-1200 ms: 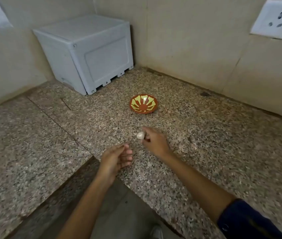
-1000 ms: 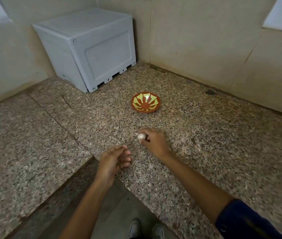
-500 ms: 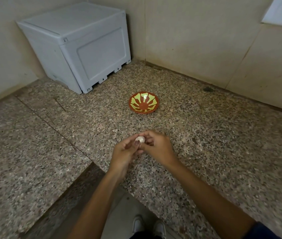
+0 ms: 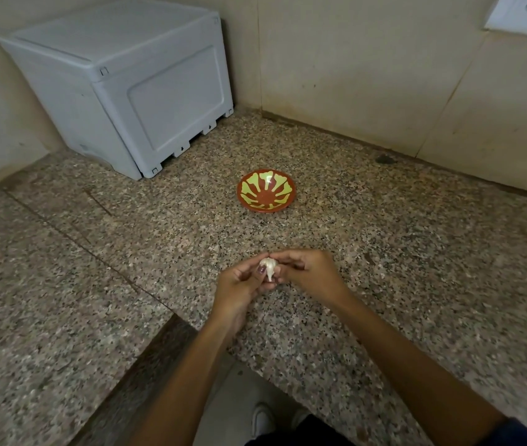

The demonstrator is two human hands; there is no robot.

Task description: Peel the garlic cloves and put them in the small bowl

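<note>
Left hand [image 4: 239,284] had come over to join right hand [image 4: 307,272]; both pinched the garlic [image 4: 268,267] between fingertips, just above the desk [image 4: 416,252]. Peeling looked about to start. Bowl [image 4: 267,191] sat beyond, apparently empty.

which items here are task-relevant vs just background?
In play:
garlic, pinched between left hand and right hand
small bowl, nothing visible inside

Background:
grey plastic box
wall socket
granite counter

Left hand [image 4: 239,284] and right hand [image 4: 310,272] pinch garlic [image 4: 268,267] near bowl [image 4: 266,191].
</note>
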